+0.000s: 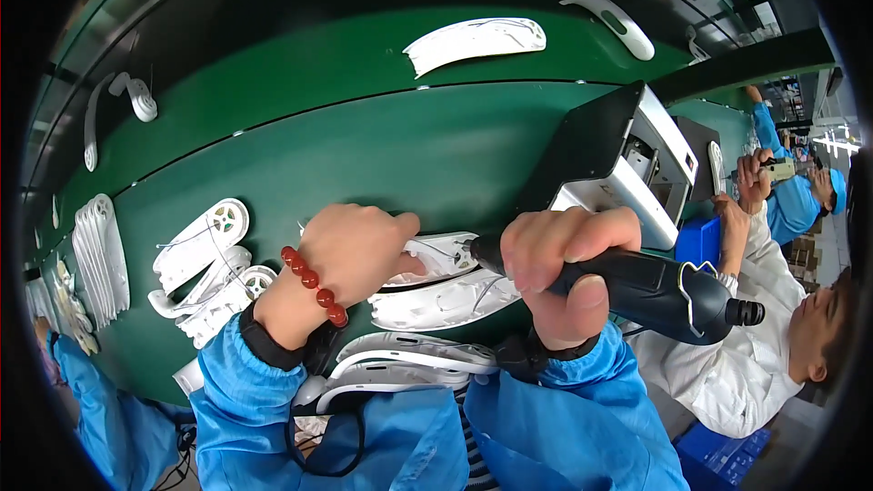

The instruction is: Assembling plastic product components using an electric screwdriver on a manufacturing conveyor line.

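Observation:
My right hand (568, 264) is wrapped round a black electric screwdriver (655, 298), held nearly level with its nose pointing left. The screwdriver's nose meets the right end of a white plastic housing (446, 256); the exact contact point is partly hidden. My left hand (355, 250), with a red bead bracelet (311, 280) on the wrist, grips that housing from its left side. Just below it lies another curved white shell (446, 305) with a thin wire. More long white shells (400, 366) lie at the bench's near edge by my sleeves.
A black-and-white boxy device (627, 159) stands on the green bench (382, 145) at the right. White parts with round wheels (214, 236) lie at left beside stacked white shells (100, 259). Co-workers sit right and left. White parts (477, 41) rest on the far green strip.

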Demonstrator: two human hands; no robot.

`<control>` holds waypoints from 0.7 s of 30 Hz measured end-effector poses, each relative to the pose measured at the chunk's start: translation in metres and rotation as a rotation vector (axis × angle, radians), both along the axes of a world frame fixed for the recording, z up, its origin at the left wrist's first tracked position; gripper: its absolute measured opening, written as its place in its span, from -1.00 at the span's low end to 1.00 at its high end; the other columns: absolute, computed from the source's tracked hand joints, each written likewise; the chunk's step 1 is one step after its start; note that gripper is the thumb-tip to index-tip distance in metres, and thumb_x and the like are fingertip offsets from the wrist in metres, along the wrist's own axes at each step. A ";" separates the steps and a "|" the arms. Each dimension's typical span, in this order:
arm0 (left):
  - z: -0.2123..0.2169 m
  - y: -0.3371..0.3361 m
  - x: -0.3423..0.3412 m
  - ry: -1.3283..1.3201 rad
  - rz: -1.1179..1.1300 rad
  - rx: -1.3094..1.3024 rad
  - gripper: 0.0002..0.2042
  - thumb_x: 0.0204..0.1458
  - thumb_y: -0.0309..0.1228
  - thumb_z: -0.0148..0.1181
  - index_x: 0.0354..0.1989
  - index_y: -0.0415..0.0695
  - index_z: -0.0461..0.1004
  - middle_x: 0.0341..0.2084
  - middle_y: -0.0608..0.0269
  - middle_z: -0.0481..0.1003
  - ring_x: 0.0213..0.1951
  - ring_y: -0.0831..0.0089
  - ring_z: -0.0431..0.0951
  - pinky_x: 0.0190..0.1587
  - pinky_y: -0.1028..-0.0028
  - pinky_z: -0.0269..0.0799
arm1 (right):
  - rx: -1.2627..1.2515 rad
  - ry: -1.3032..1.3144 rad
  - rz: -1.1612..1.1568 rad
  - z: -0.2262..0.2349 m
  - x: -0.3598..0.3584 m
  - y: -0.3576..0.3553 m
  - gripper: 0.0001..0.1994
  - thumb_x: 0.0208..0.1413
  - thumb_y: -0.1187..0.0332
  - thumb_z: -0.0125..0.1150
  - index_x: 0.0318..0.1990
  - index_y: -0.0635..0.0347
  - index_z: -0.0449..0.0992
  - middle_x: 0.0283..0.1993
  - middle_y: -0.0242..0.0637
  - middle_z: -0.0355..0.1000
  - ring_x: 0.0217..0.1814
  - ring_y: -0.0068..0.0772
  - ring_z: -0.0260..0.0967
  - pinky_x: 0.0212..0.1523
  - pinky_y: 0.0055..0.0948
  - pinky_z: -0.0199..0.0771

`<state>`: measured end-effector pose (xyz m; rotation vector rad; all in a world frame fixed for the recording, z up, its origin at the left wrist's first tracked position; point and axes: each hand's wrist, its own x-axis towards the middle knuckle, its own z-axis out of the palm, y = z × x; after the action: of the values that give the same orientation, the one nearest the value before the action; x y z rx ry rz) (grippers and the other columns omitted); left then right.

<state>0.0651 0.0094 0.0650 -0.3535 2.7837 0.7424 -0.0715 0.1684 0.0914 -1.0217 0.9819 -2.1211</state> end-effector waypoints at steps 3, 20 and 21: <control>0.001 -0.001 0.000 -0.007 -0.004 -0.007 -0.65 -0.09 -0.04 0.30 -0.39 -0.10 0.50 -0.64 0.07 0.51 -0.44 0.03 0.58 -0.43 0.14 0.42 | 0.086 0.063 -0.104 0.002 0.002 -0.006 -0.66 0.18 0.10 0.24 -0.21 0.10 0.24 -0.54 -0.38 0.30 -0.61 -0.45 0.23 -0.51 -0.36 0.27; 0.000 -0.001 -0.003 0.030 -0.043 -0.036 -0.66 -0.06 -0.05 0.27 -0.46 -0.10 0.46 -0.66 0.09 0.49 -0.47 0.03 0.55 -0.43 0.14 0.39 | -0.067 0.038 0.027 -0.014 0.003 -0.008 -0.74 0.05 0.55 0.26 -0.18 0.22 0.28 -0.46 -0.25 0.35 -0.48 -0.43 0.25 -0.38 -0.37 0.32; 0.000 0.000 -0.004 0.034 -0.041 -0.043 -0.66 -0.06 -0.05 0.27 -0.46 -0.10 0.46 -0.66 0.10 0.49 -0.47 0.04 0.55 -0.43 0.14 0.38 | -0.116 0.016 -0.063 -0.018 0.010 -0.011 -0.75 0.02 0.56 0.29 -0.22 0.25 0.31 -0.47 -0.26 0.36 -0.50 -0.44 0.26 -0.44 -0.41 0.32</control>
<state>0.0613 0.0097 0.0651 -0.2940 2.8336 0.6864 -0.0612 0.1570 0.0737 -1.0781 0.9180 -2.2470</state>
